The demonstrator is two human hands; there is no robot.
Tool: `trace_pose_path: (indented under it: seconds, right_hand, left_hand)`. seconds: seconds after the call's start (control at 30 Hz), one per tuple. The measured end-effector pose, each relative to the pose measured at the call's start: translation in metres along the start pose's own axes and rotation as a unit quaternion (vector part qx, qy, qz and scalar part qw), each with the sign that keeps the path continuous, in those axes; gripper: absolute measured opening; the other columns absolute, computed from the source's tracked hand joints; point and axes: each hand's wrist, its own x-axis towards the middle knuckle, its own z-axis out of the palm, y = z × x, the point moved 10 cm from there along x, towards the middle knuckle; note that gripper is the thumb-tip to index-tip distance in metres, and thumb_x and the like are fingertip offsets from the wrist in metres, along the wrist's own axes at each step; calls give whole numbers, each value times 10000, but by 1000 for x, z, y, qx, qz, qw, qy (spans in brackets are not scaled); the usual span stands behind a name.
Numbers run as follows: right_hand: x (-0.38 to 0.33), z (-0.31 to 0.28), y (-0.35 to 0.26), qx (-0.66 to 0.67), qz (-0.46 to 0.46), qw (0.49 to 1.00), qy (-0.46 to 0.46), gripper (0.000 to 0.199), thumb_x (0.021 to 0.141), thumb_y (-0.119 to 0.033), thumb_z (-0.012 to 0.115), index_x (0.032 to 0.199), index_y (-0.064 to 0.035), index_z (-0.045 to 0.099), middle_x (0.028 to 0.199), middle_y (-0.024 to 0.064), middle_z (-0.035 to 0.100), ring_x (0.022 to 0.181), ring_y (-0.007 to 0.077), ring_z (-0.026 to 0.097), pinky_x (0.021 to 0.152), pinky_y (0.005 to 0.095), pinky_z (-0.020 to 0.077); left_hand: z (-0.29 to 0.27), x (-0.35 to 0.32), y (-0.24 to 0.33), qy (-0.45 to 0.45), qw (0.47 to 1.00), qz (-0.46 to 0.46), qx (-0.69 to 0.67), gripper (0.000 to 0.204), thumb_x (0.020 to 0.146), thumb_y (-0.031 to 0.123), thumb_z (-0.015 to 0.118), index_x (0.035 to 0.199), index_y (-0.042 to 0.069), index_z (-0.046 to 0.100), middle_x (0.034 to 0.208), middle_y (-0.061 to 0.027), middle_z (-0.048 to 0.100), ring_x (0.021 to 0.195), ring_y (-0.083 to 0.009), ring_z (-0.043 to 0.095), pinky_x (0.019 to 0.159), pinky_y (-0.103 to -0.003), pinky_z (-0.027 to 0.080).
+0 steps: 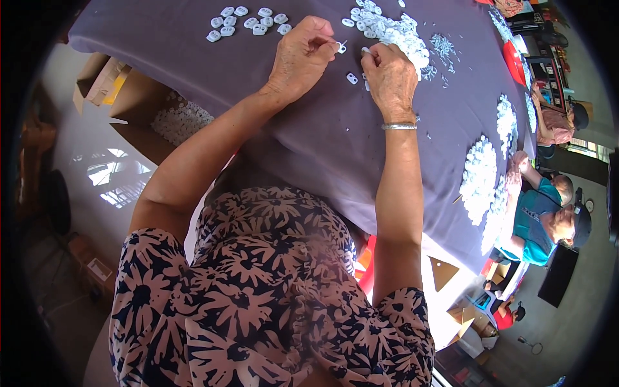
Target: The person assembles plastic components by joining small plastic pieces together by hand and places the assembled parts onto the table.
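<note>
My left hand (302, 59) is closed in a pinch. Its thumb and forefinger hold a small white plastic piece (342, 48) with a hole, and a thin metal pin shows at it. Close by on the right, my right hand (391, 79) has its fingers bent together; a pale spot shows at the fingertips, too small to name. Just below, between the hands, a loose white plastic piece (351, 78) lies on the dark tablecloth (316, 129). Another is partly hidden beside my right fingers. Beyond my right hand spreads a heap of white pieces (403, 33).
Small metal pins (443, 49) lie scattered right of the heap. Several white pieces (259, 29) sit apart at the far left. A cardboard box (138, 122) of white parts stands below the left table edge. Across the right side, a person in teal (538, 222) works beside more heaps (479, 180).
</note>
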Motion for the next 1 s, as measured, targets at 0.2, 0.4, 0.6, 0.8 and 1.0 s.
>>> trace_pose_path:
  seconds: [0.2, 0.4, 0.6, 0.8, 1.0]
  right_hand:
    - [-9, 22, 29, 380, 210, 899, -65, 201, 855, -209, 625, 846, -10, 652, 696, -9, 566, 622, 82, 472, 599, 252, 428]
    - [-9, 24, 21, 421, 217, 875, -103, 259, 883, -246, 555, 904, -1, 638, 692, 5, 559, 674, 94, 491, 648, 246, 428]
    - [-8, 20, 18, 416, 202, 881, -99, 261, 875, -245, 560, 908, 1, 638, 701, 10, 566, 679, 93, 495, 649, 245, 430]
    - [-9, 24, 17, 414, 199, 881, -111, 264, 867, -252, 571, 906, -1, 642, 704, 14, 578, 685, 96, 512, 639, 247, 434]
    - [-9, 23, 16, 407, 183, 889, -105, 256, 860, -251, 576, 906, -10, 648, 702, 15, 589, 665, 89, 508, 614, 247, 430]
  left_hand:
    - [13, -2, -3, -68, 997, -8, -22, 195, 879, 34, 601, 1052, 85, 526, 877, -10, 620, 748, -73, 588, 637, -224, 485]
    - [21, -3, 1, -106, 994, -3, -39, 198, 886, 43, 607, 1063, 71, 524, 885, -8, 606, 759, -72, 588, 646, -223, 488]
    - [23, -4, 0, -112, 993, -10, -25, 197, 889, 45, 610, 1064, 67, 523, 865, -5, 604, 761, -69, 587, 648, -220, 488]
    - [23, -4, -1, -108, 994, 0, -13, 208, 880, 36, 618, 1063, 66, 524, 838, 0, 602, 760, -68, 582, 653, -219, 483]
    - [22, -4, -1, -106, 994, 2, -11, 217, 871, 18, 615, 1063, 62, 524, 834, -5, 597, 756, -71, 575, 659, -217, 475]
